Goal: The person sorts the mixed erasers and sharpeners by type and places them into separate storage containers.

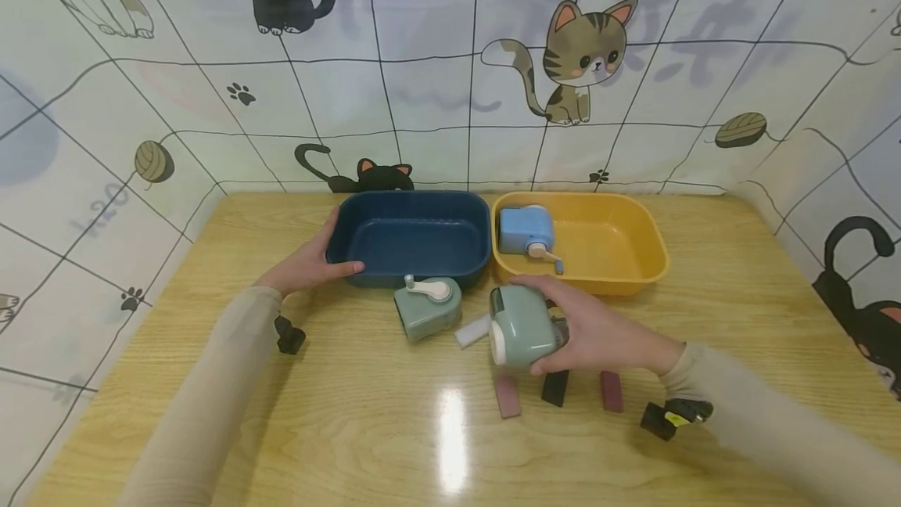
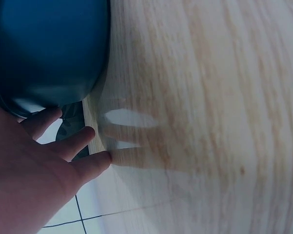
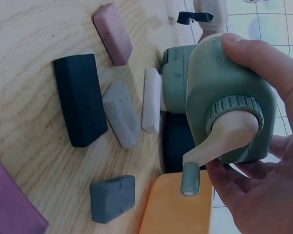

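Note:
My right hand (image 1: 598,327) grips a green crank pencil sharpener (image 1: 524,327) above the table, in front of the two bins. In the right wrist view its pale crank handle (image 3: 224,134) faces the camera. My left hand (image 1: 306,260) rests at the left end of the dark blue bin (image 1: 408,276), thumb along the front rim. Its fingers (image 2: 73,144) look straight and spread beside the bin in the left wrist view. A second green pencil sharpener (image 1: 429,315) lies on the table before the blue bin. A blue pencil sharpener (image 1: 525,229) lies inside the yellow bin (image 1: 612,285).
Several erasers lie on the table below and around the right hand: a white one (image 1: 473,331), a pink one (image 1: 507,397), a black one (image 1: 555,388) and a maroon one (image 1: 612,391). A cat-print curtain (image 1: 436,92) hangs behind the table.

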A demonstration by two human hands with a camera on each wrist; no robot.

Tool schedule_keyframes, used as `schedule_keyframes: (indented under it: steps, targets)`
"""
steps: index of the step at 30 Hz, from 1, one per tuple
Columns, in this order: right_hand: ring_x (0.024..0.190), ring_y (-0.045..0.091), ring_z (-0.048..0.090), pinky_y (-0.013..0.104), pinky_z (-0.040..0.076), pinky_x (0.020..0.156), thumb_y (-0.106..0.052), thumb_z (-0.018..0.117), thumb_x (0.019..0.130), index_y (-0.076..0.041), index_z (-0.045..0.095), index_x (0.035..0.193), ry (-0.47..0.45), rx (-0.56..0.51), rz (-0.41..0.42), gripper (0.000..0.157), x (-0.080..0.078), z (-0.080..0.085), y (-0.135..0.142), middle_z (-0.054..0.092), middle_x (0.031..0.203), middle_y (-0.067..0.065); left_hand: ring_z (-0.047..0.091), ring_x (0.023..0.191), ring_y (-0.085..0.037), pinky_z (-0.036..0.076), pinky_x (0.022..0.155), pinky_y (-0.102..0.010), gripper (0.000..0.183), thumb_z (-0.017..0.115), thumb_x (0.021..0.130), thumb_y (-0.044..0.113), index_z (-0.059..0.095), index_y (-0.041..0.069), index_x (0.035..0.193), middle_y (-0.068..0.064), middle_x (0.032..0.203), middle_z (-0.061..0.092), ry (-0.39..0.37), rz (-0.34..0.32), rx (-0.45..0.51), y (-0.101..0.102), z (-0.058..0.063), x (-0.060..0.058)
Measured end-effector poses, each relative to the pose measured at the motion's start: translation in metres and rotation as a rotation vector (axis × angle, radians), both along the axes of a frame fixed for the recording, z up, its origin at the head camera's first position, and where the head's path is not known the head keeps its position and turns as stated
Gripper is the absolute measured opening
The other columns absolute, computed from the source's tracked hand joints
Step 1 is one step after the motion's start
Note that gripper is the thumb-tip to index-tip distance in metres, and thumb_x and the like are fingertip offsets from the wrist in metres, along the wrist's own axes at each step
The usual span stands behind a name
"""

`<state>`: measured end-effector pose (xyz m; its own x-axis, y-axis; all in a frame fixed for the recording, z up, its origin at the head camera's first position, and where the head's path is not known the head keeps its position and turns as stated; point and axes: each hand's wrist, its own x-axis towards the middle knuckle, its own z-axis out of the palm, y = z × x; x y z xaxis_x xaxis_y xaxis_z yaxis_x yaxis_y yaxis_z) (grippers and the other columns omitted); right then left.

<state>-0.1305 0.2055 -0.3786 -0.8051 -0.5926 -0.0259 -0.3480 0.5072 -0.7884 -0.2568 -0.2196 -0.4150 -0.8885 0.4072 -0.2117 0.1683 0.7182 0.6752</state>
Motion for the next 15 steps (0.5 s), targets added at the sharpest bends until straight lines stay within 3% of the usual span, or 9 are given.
schedule_keyframes:
  steps: [7,15]
  targets:
    - [0.108,0.026,0.051,0.044,0.047,0.087,-0.032,0.092,0.064,-0.019,0.032,0.148,0.023,0.011,-0.010,0.105,-0.003,0.008,0.005,0.049,0.129,0.004,0.003,0.144,-0.038,0.012,0.111,-0.058,0.112,0.067,0.088,0.047,-0.020,0.021,0.152,-0.015,0.159,-0.009,0.001,-0.001,-0.001,0.000,0.000,0.000]
    - [0.115,0.026,0.047,0.046,0.044,0.094,-0.033,0.091,0.065,-0.018,0.029,0.150,0.045,0.035,-0.021,0.107,-0.006,0.014,0.011,0.038,0.143,0.008,0.001,0.144,-0.038,0.011,0.111,-0.059,0.111,0.067,0.088,0.046,-0.021,0.023,0.151,-0.014,0.159,-0.011,-0.004,-0.006,0.009,-0.001,-0.001,0.000]
